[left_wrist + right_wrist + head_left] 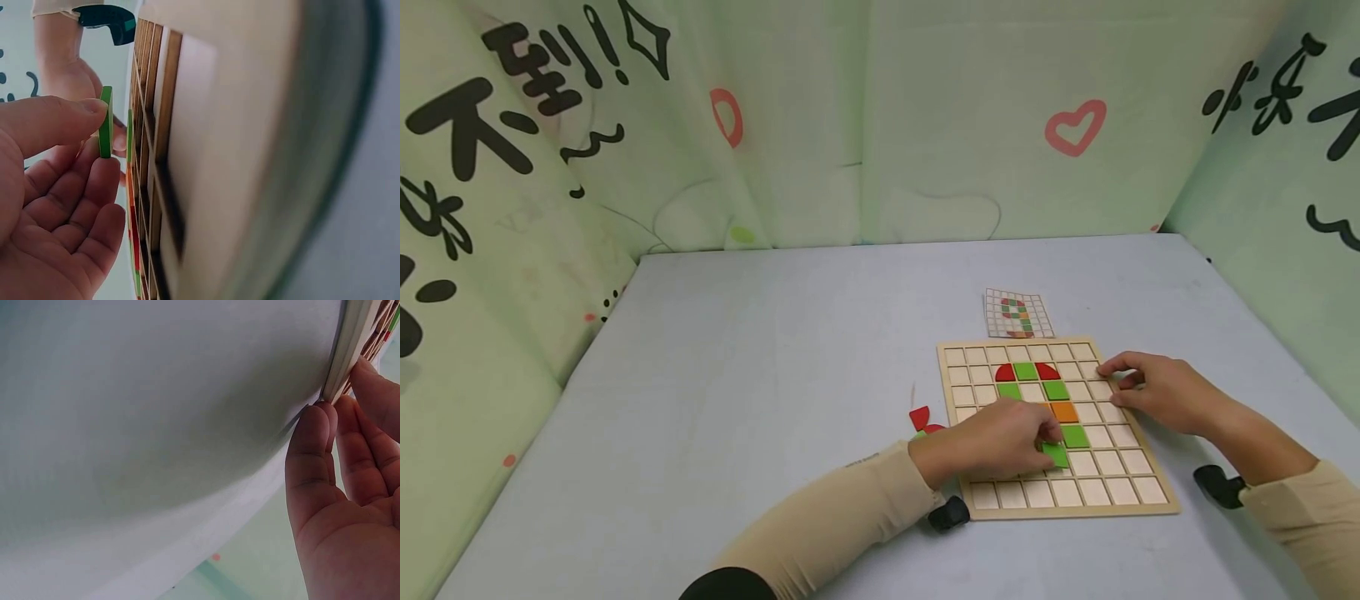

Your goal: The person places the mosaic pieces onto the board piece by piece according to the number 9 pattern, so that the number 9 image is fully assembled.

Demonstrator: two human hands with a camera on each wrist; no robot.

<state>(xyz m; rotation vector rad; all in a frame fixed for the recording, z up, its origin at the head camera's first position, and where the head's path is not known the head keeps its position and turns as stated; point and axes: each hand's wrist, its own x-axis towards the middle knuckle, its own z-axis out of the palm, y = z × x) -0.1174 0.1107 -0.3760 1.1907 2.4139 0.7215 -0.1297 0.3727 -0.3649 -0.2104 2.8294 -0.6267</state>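
Observation:
Between thumb and fingertips my left hand (1003,433) pinches a green square tile (105,122), close over the lower middle of a wooden grid board (1150,490). The tile stands edge-on to the left wrist camera. At the board's right edge, my right hand (1172,392) grips the frame (342,356), thumb on the upper side and fingers along the outer side. Set in the grid are red rounded tiles (1047,372), green squares (1075,437) and an orange square (1064,412). My left hand hides part of the pattern.
Behind the board lies a printed pattern card (1037,312) with a matching coloured grid. Loose red pieces (920,418) and a bit of green lie left of the board, partly behind my left forearm. Printed green curtains (925,125) enclose the white table (737,375).

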